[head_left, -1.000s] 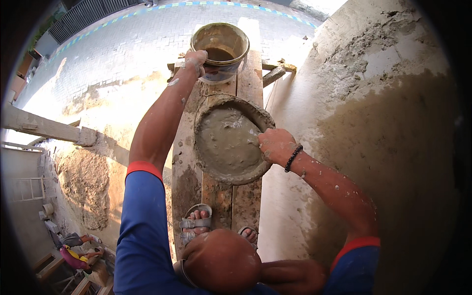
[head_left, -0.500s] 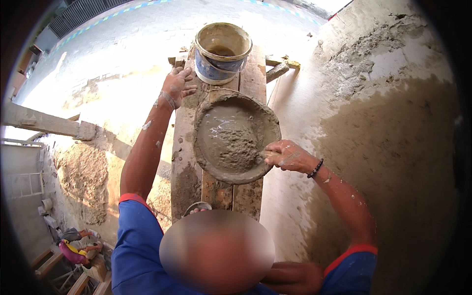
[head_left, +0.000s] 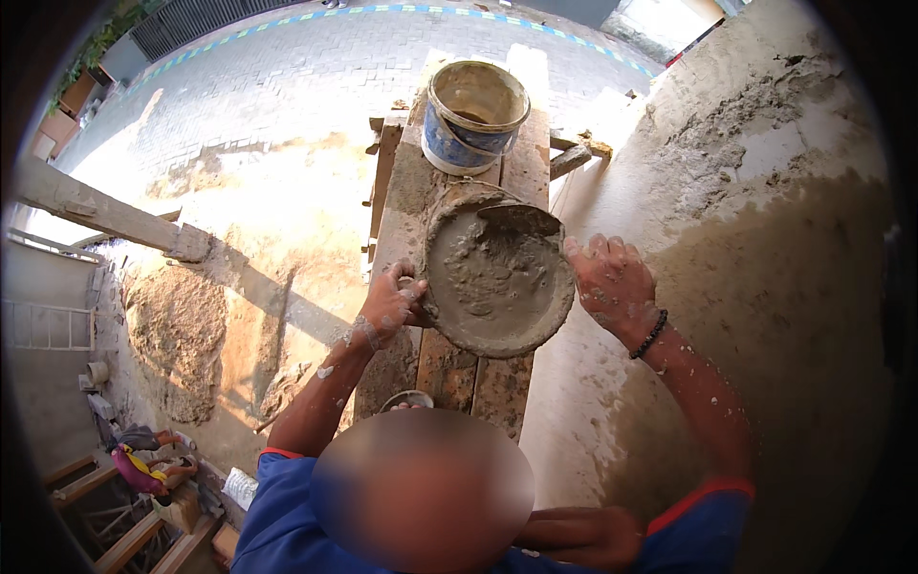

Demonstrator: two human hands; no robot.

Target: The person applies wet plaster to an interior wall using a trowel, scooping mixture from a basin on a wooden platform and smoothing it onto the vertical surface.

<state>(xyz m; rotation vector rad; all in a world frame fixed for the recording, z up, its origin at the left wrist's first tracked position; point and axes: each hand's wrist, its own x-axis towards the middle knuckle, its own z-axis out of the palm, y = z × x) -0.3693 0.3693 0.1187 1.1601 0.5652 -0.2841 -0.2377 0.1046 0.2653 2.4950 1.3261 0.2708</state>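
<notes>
A round mortar pan (head_left: 497, 277) sits tilted on the wooden plank platform (head_left: 449, 368), holding a thin, wet layer of grey cement mortar (head_left: 492, 273) smeared over its bottom. The left hand (head_left: 390, 308) grips the pan's left rim with fingers curled closed around it, while the right hand (head_left: 612, 282), spattered with mortar, rests at the pan's right rim with fingers spread loosely; whether it truly clasps the rim cannot be told. Beyond the pan, farther along the plank, stands a blue bucket (head_left: 473, 115) with some dark liquid at its bottom, and the wet plastered wall (head_left: 765, 287) rises just to the pan's right.
</notes>
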